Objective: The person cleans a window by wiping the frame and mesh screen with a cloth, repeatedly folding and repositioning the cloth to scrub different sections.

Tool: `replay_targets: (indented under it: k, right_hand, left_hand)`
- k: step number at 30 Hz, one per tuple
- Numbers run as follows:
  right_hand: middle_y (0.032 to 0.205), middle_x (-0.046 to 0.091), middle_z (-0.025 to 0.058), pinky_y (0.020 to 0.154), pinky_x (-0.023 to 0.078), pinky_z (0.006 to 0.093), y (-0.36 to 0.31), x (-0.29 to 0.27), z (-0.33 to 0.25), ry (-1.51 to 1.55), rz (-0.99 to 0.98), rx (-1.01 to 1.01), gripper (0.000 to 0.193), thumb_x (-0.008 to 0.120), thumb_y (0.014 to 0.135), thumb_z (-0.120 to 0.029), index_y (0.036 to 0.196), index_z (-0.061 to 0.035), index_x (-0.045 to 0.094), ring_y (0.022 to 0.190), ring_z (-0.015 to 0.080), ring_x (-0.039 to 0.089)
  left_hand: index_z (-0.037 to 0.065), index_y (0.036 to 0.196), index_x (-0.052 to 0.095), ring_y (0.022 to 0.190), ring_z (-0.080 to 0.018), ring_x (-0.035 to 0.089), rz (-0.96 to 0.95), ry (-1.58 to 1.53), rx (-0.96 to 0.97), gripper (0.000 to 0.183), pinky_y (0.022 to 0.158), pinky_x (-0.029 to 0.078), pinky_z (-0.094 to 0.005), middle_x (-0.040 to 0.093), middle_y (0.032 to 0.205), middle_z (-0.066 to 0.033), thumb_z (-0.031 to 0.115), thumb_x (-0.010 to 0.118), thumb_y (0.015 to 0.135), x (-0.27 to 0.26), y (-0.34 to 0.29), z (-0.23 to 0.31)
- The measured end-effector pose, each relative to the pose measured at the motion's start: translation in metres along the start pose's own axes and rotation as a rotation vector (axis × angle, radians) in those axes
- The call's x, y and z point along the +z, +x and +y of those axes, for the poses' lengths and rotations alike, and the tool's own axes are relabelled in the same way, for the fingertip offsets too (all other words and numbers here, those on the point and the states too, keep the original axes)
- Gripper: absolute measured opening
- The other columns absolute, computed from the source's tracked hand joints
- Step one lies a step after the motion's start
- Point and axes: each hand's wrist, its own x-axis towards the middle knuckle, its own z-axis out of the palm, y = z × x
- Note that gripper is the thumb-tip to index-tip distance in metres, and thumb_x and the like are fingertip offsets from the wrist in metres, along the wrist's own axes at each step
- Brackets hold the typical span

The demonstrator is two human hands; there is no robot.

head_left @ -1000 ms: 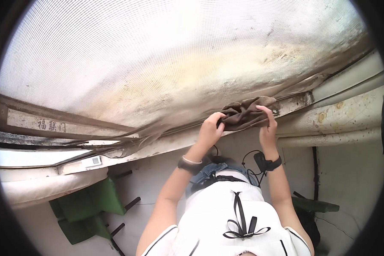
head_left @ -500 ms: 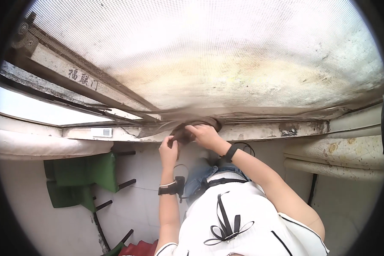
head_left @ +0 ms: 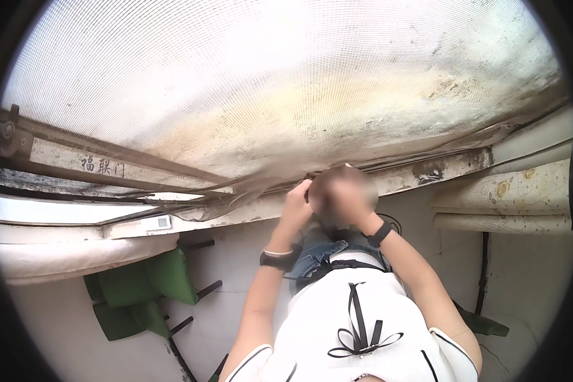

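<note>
In front of my waist, just below the lower edge of a large mesh screen (head_left: 286, 95), my two hands work close together on a dark brown, loosely coiled bundle (head_left: 312, 174). My left hand (head_left: 295, 207) is closed, with its fingers pinching the bundle's left side. Curled over the other side is my right hand (head_left: 353, 202), closed on the same bundle. A round blurred patch covers its fingers and much of the bundle, so what the bundle is made of cannot be made out. Loose mesh (head_left: 251, 190) hangs in folds left of the hands.
A worn white sill (head_left: 261, 205) runs beneath the screen, with a small white device (head_left: 158, 223) on it. Window rails (head_left: 127, 153) cross at the left. Green chairs (head_left: 145, 277) stand at lower left, below a pale cushion (head_left: 89, 256). Patterned padding (head_left: 503, 197) lies at the right.
Both hands have shifted right along the sill with the bundle and drawn closer together. The view has tilted, so the sill now slopes up to the right.
</note>
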Motion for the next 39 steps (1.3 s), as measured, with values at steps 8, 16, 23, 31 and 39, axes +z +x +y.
replay_targets:
  k: [8,16,23,31,39]
  right_hand:
    - [0.091,0.057,0.0115,0.091,0.031,0.0386,-0.059,-0.087,0.055,-0.274,0.386,0.593,0.019,0.049,0.074,-0.006,0.092,-0.0053,0.054,0.096,0.0267,0.051]
    - [0.094,0.058,0.0163,0.08,0.043,0.0332,-0.027,-0.09,0.015,0.227,0.382,0.509,0.032,0.041,0.076,0.005,0.104,-0.0039,0.052,0.09,0.0311,0.056]
    - [0.085,0.058,0.0138,0.074,0.043,0.038,0.018,-0.003,-0.016,0.302,-0.004,0.1,0.039,0.047,0.062,0.006,0.1,-0.0044,0.054,0.083,0.0324,0.053]
    - [0.088,0.059,0.0128,0.078,0.042,0.0378,0.056,0.054,-0.069,0.408,-0.171,-0.121,0.041,0.051,0.068,0.002,0.108,-0.0067,0.05,0.087,0.0306,0.054]
    - [0.088,0.059,0.0135,0.08,0.042,0.0373,0.036,0.026,-0.046,0.279,-0.165,-0.067,0.033,0.056,0.068,-0.005,0.101,-0.0058,0.051,0.087,0.0285,0.055]
  left_hand:
    - [-0.002,0.095,0.054,0.086,-0.0319,0.057,-0.467,-0.156,0.479,0.021,0.076,0.045,-0.0342,0.059,0.09,-0.0183,0.001,0.053,0.075,0.088,0.027,0.054]
    - [0.001,0.092,0.056,0.077,-0.031,0.061,0.001,-0.181,-0.073,0.018,0.069,0.047,-0.0367,0.061,0.08,-0.0197,0.006,0.052,0.076,0.064,0.027,0.005]
    - [-0.003,0.09,0.057,0.061,-0.0095,0.051,0.365,-0.208,-0.255,0.017,0.056,0.043,-0.0237,0.057,0.069,-0.005,0.002,0.052,0.075,-0.022,-0.016,-0.069]
    - [-0.003,0.092,0.056,0.069,-0.0085,0.05,0.715,-0.18,-0.329,0.017,0.061,0.041,-0.0223,0.056,0.077,-0.0032,0.004,0.051,0.077,-0.051,-0.071,-0.102]
    - [0.0,0.091,0.056,0.065,-0.0071,0.047,0.413,-0.104,-0.112,0.016,0.058,0.04,-0.0229,0.055,0.073,-0.0036,0.004,0.053,0.076,-0.024,-0.027,-0.039]
